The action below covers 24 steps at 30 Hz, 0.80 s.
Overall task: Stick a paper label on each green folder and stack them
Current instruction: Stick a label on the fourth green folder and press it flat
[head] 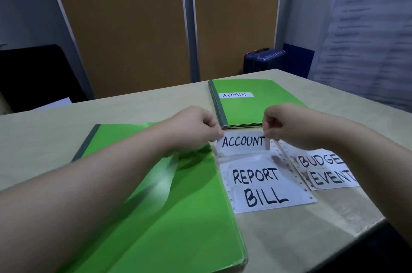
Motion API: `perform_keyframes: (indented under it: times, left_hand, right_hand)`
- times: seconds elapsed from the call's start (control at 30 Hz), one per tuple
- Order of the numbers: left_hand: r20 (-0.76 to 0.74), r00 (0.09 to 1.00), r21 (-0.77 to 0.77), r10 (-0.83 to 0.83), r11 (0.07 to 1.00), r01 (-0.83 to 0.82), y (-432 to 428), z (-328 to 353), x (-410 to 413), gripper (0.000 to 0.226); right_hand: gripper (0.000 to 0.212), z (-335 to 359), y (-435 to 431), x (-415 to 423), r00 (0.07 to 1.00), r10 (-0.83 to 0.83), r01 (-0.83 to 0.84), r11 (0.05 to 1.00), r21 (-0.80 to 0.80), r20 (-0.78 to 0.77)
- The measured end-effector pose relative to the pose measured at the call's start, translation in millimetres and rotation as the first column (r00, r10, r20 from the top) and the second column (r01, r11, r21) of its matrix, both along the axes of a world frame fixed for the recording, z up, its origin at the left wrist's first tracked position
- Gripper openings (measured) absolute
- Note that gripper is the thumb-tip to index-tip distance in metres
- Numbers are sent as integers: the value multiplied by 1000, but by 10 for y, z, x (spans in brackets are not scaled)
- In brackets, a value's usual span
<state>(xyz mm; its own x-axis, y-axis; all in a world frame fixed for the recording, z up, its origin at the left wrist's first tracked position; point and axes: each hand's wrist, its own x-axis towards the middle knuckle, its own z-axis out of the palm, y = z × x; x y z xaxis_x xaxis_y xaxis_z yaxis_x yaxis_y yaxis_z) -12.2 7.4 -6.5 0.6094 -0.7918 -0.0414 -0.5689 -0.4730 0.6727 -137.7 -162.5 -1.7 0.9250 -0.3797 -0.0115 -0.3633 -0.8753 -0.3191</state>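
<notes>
Nearest the camera, a glossy green plastic folder with a dark grey spine [178,217] is lying flat on the left of the pale beige table [55,139], and the left forearm is crossing above it. Just beside the folder's right edge, a clear punched backing sheet [229,194] is lying on the table, carrying a white paper label reading REPORT [255,175] and another reading BILL [265,198]. To the right, a second punched sheet [321,186] is lying at an angle, showing BUDGET and EVENT lettering whose last letters are being covered by the right forearm.

At the far end of the first sheet, both hands are holding a white paper label reading ACCOUNT [243,142]. The left hand [198,127] is pinching its left end with curled fingers, and the right hand [283,125] is pinching its right end the same way. Whether the label is lifting clear of the sheet cannot be told.

Behind the hands, a stack of green folders [245,112] is sitting near the table's far edge, spines to the left. The top one is wearing a small white label reading ADMIN [235,94] near its spine.

Beyond the table, a dark blue hard-shell suitcase [264,58] is standing on the floor in front of brown wall panels [133,27].
</notes>
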Motion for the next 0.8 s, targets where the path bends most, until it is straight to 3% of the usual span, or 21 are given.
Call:
perform_keyframes:
  times: [0.1,0.2,0.43,0.8]
  left_hand:
    - [-77,997,-15,17,1000,-18,234,174,153,11]
    - [-92,996,34,17,999,-14,579,285,347,10]
    - [-80,995,137,63,989,-52,1372,270,739,9]
    - [-267,959,17,92,996,-91,1932,-23,1119,6]
  right_hand:
    - [8,122,149,53,982,13,-48,981,188,186]
    - [7,190,403,170,966,62,-137,946,294,250]
    - [12,36,1158,631,958,188,-254,906,338,216]
    - [15,-82,1740,1142,990,103,-130,924,361,92]
